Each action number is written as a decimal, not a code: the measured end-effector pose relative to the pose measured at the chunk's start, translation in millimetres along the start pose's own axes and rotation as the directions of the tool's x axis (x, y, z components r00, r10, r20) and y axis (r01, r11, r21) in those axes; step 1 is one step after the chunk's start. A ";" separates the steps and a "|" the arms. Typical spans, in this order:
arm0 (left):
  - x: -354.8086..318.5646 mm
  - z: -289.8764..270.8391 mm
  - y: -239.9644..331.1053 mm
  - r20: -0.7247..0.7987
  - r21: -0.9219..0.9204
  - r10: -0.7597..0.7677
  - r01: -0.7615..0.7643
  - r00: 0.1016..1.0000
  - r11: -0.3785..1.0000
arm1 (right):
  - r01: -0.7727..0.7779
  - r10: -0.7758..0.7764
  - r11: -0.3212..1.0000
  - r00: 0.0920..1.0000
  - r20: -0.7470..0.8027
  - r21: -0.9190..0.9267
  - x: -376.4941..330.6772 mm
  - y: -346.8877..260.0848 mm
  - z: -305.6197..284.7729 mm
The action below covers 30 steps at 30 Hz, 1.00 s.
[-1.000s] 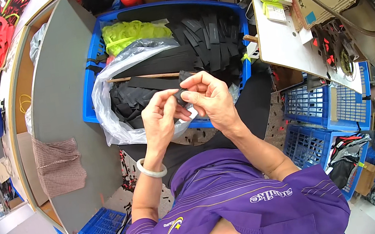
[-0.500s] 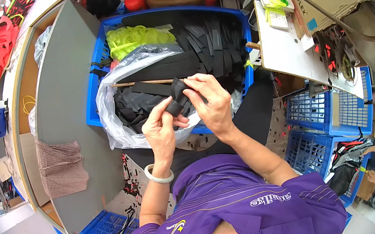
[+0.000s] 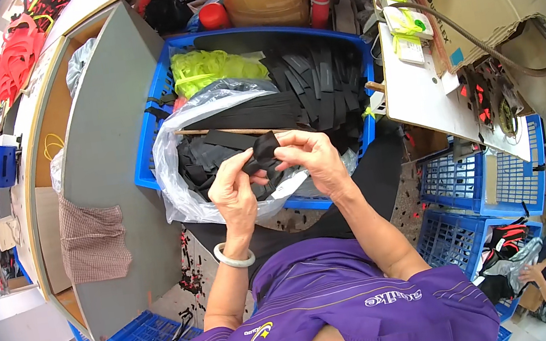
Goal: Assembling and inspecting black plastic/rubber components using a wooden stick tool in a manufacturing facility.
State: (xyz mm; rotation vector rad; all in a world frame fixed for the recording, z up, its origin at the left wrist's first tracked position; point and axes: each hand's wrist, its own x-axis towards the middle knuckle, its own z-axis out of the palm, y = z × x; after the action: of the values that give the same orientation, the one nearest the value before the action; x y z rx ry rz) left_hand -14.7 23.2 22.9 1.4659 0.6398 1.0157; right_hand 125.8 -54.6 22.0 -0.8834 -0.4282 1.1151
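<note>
A short piece of black webbing strap (image 3: 265,148), bent into a loop, is pinched between both my hands above the clear plastic bag (image 3: 170,160). My left hand (image 3: 233,190), with a pale bangle at the wrist, grips its lower left part between thumb and fingers. My right hand (image 3: 314,159) pinches its right side. Beneath them, cut black strap pieces (image 3: 218,152) lie loose in the bag, and a thin wooden stick (image 3: 232,131) rests across it. The bag sits in a blue plastic crate (image 3: 144,150).
Yellow-green strapping (image 3: 213,69) and more black straps (image 3: 319,77) fill the crate's far part. A grey panel (image 3: 113,151) with a checked cloth (image 3: 93,241) stands left. A white board (image 3: 447,93) and blue crates (image 3: 447,167) are right, where another person's hand (image 3: 530,274) shows.
My hands and the strap have moved slightly down in the view, and the strap is turned and bent differently. The whole scene has shifted a little as my head moved.
</note>
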 end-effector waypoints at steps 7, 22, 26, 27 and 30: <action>3.2 -11.6 8.3 0.039 -0.280 -0.238 0.239 0.971 0.930 | 0.087 -0.072 0.972 0.995 0.076 -0.217 -10.5 2.9 10.6; 36.9 -9.8 23.7 0.118 -0.584 -0.297 0.309 0.947 0.750 | -0.325 0.391 0.903 0.894 0.221 -0.282 -2.7 23.2 36.2; 28.4 4.2 -3.7 0.141 -0.646 -0.522 0.478 0.841 0.595 | 0.353 -0.188 0.015 0.920 0.344 -0.936 -3.7 48.7 5.1; 23.7 8.1 -8.1 0.146 -0.602 -0.511 0.486 0.847 0.633 | 0.375 -0.190 -0.033 0.907 0.375 -0.926 -3.2 47.3 4.9; 26.2 -3.2 -15.9 0.184 -0.659 -0.463 0.458 0.867 0.597 | 0.388 -0.141 0.013 0.913 0.382 -0.922 9.2 57.7 13.3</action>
State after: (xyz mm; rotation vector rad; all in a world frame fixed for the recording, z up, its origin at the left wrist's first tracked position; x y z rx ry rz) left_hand -2.6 49.8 13.1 0.5756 0.5207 0.7149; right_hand 86.2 -31.7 -16.8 -1.8346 -1.6355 0.3277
